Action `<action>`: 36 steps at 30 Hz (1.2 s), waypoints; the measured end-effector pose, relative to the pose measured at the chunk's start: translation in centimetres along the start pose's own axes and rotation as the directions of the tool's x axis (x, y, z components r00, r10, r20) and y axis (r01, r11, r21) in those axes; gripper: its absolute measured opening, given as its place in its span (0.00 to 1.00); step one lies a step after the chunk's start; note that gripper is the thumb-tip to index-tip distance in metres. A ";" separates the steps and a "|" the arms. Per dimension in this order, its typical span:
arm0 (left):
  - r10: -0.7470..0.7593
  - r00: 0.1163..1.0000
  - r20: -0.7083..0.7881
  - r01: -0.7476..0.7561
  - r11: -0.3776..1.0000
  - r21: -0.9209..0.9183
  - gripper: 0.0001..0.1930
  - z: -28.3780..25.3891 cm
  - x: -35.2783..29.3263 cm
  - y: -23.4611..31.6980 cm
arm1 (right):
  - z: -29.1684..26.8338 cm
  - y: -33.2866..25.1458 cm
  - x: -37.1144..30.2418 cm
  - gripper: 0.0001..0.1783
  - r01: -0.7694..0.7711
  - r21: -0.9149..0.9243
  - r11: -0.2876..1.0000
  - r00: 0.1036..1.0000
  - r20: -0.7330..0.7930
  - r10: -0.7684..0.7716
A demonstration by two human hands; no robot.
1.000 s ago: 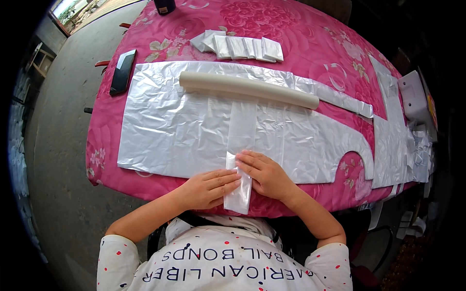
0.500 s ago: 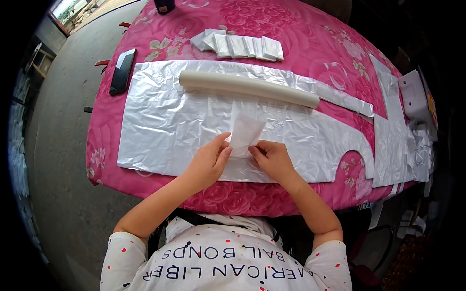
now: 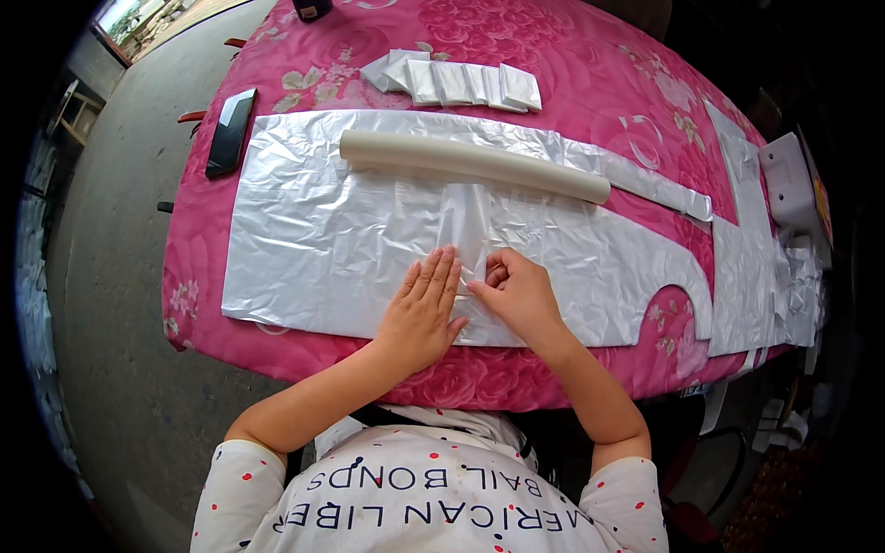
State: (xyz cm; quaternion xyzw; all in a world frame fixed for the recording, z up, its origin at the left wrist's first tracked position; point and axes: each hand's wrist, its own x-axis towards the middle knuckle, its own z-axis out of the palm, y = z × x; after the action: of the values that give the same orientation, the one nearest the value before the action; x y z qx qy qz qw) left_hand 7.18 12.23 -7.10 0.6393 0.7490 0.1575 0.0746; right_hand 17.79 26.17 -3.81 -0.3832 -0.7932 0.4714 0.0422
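Note:
A narrow folded piece of thin whitish plastic film [image 3: 467, 217] lies on larger silvery-white plastic sheets [image 3: 295, 240] spread over the table. My left hand [image 3: 417, 313] rests palm down, fingers stretched out, along the left side and lower part of the folded film. At its lower right edge my right hand [image 3: 516, 293] has thumb and index finger pinched on the film, the other fingers curled. A long pale tube [image 3: 470, 166] lies across the sheets just beyond both hands. The sheets narrow at the right into strap-like arms around a curved cutout.
Several small folded plastic packets [image 3: 470, 85] sit overlapping in a row beyond the tube. A black phone [image 3: 230, 134] lies at the left. More plastic sheets [image 3: 742, 286] and a white plastic container [image 3: 788, 184] are at the right, on the pink flowered tablecloth [image 3: 590, 83].
The film was held up between both hands and now lies flat on the sheets. My left hand has gone from pinching to lying flat; my right hand stays pinched at the edge.

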 end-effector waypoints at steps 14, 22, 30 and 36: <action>0.139 0.983 -0.117 -0.117 0.977 0.180 0.22 -1.0 2.8 -1.9 | -1.9 2.1 3.3 0.27 0.749 -0.479 0.457 0.615 0.246 -0.749; 0.380 0.913 -0.146 -0.397 0.911 -0.111 0.20 -2.5 -0.9 -1.8 | -0.6 2.8 -0.2 0.14 0.802 -0.354 0.482 0.557 0.149 -0.817; 0.202 0.965 -0.167 -0.247 0.915 -0.318 0.21 -1.9 -1.2 -2.1 | -0.5 3.4 -1.6 0.11 0.667 -0.180 0.723 0.736 0.013 -0.677; -0.341 0.940 0.009 0.283 0.766 -0.577 0.27 -2.4 1.4 -1.3 | -1.1 1.2 0.3 0.15 -0.033 0.158 0.987 0.993 0.120 0.013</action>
State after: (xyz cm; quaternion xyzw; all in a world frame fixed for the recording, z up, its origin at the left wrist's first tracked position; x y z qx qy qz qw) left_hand 4.94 13.09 -5.15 0.4456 0.7657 0.3898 0.2512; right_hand 18.74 27.48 -4.26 -0.3591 -0.7495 0.5558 0.0201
